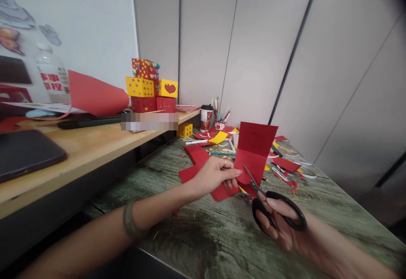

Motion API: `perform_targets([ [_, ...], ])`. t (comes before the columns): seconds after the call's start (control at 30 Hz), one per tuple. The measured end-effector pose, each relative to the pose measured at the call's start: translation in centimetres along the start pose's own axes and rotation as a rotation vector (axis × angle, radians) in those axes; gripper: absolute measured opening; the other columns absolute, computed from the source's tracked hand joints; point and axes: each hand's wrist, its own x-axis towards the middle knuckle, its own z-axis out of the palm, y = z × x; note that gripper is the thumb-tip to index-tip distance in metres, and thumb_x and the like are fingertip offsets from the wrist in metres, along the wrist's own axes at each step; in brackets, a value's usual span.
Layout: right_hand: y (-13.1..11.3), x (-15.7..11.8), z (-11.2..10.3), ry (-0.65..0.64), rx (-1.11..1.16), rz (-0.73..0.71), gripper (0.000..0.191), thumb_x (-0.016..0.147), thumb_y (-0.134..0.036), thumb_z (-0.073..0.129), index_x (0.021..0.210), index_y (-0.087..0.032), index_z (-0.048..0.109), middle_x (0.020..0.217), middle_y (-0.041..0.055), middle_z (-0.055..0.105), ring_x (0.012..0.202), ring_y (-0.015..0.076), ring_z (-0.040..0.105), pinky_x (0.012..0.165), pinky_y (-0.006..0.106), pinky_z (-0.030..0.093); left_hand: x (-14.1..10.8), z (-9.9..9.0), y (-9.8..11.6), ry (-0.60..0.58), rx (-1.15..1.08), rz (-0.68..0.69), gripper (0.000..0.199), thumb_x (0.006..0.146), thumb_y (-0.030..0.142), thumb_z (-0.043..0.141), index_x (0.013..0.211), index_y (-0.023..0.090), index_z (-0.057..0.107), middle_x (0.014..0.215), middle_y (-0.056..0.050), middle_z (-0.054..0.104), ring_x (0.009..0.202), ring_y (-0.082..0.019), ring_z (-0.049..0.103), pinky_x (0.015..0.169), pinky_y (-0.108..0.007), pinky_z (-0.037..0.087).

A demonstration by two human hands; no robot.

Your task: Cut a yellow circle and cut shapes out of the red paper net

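My left hand [222,173] pinches the lower left edge of a folded red paper sheet [256,143], held up above the table. Faint curved outlines show on the sheet, one above the crease and one below it. My right hand [282,224] has its fingers through the black handles of a pair of scissors [253,183]. The blades point up and left against the lower part of the sheet, close to my left fingertips. Under my left hand, a cross-shaped red paper piece [198,155] lies on the table, partly covered by the hand.
Paper scraps [287,163] litter the far part of the dark wood-grain table [177,236]. A paper cup [206,118] and a pen holder [220,124] stand at the back. On the wooden shelf [91,145] at left are stacked red and yellow boxes [139,87], a phone [28,152] and a bottle [50,75].
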Motion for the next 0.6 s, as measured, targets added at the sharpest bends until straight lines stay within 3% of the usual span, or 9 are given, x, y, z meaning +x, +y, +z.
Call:
perform_targets([
  [0.27, 0.2, 0.2, 0.3, 0.017, -0.203, -0.199, 0.025, 0.067, -0.038, 0.062, 0.071, -0.017, 0.05, 0.059, -0.002, 0.047, 0.052, 0.0091, 0.038, 0.048, 0.019, 0.033, -0.6, 0.3, 0.3, -0.044, -0.248, -0.089, 0.024, 0.074, 0.031, 0.056, 0.062, 0.012, 0.05, 0.054, 0.001, 0.054, 0.045, -0.004, 0.046, 0.045, -0.016, 0.032],
  [0.4, -0.8, -0.5, -0.3, 0.019, -0.228, -0.18, 0.02, 0.069, -0.036, 0.061, 0.073, -0.018, 0.052, 0.058, -0.0023, 0.048, 0.051, 0.0087, 0.038, 0.049, 0.018, 0.034, -0.7, 0.3, 0.5, -0.017, -0.396, -0.06, 0.023, 0.075, 0.029, 0.055, 0.061, 0.012, 0.046, 0.051, 0.002, 0.049, 0.045, -0.004, 0.043, 0.046, -0.016, 0.033],
  [0.6, -0.7, -0.4, -0.9, -0.049, 0.036, -0.113, 0.014, 0.079, -0.03, 0.052, 0.073, -0.019, 0.057, 0.064, -0.0001, 0.05, 0.056, 0.0098, 0.044, 0.05, 0.018, 0.039, -0.4, 0.8, 0.1, 0.088, -0.127, 0.022, 0.026, 0.08, 0.031, 0.046, 0.06, 0.013, 0.043, 0.051, 0.003, 0.046, 0.043, -0.005, 0.042, 0.044, -0.018, 0.034],
])
